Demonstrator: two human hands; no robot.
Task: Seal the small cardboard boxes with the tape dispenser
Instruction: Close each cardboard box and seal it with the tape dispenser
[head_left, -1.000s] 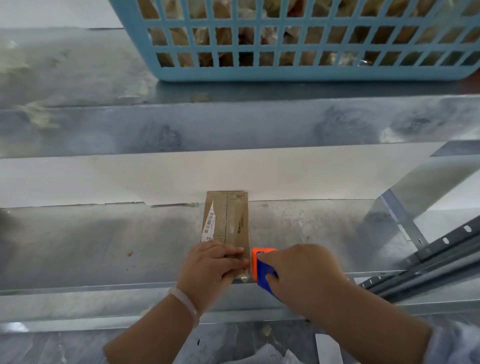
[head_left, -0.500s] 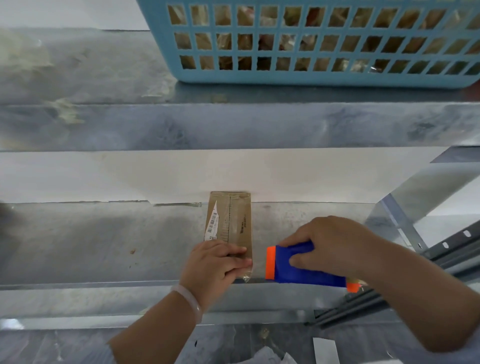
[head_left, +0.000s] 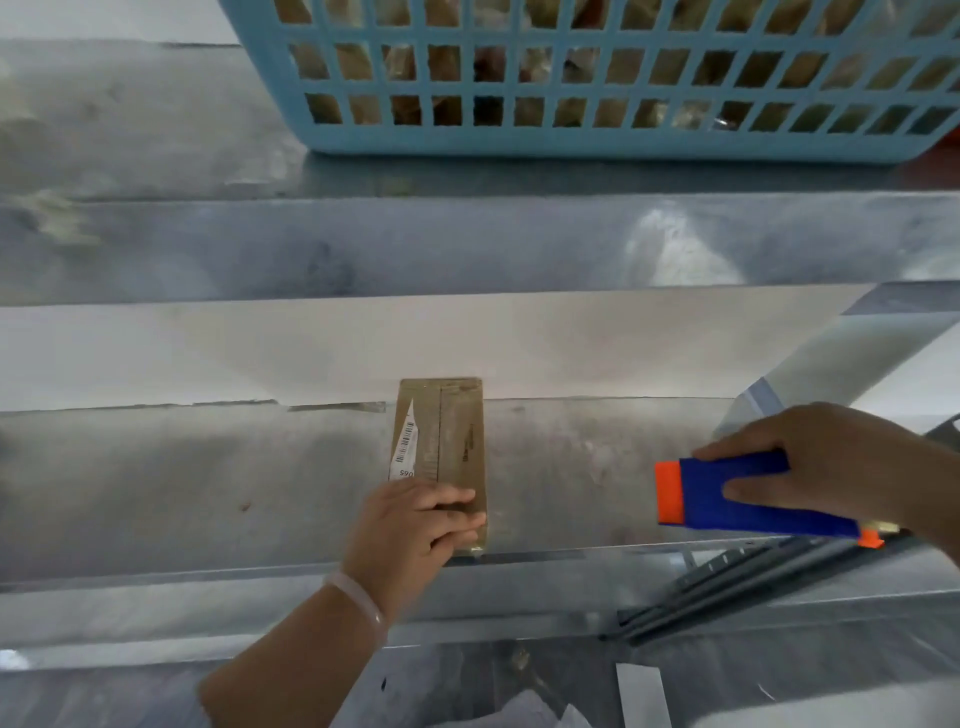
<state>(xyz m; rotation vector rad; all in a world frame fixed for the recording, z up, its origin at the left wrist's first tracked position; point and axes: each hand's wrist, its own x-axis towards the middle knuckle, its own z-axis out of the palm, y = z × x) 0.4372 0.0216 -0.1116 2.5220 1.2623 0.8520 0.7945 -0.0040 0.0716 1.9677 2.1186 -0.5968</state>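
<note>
A small flat cardboard box (head_left: 441, 441) with a white barcode label lies lengthwise on the metal shelf (head_left: 182, 483), shiny tape along its top. My left hand (head_left: 415, 525) presses on its near end with straight fingers. My right hand (head_left: 826, 462) grips the blue tape dispenser (head_left: 748, 499) with an orange front edge, well to the right of the box and apart from it.
A light blue plastic basket (head_left: 571, 135) holding brown packets stands on the upper shelf at the back. Dark slotted metal rails (head_left: 727, 577) lie at the right under the dispenser. White paper scraps (head_left: 644, 696) lie below the shelf's front edge.
My right hand has pulled the tape dispenser away from the box's near end and carried it to the right. My left hand stays pressed on the box.
</note>
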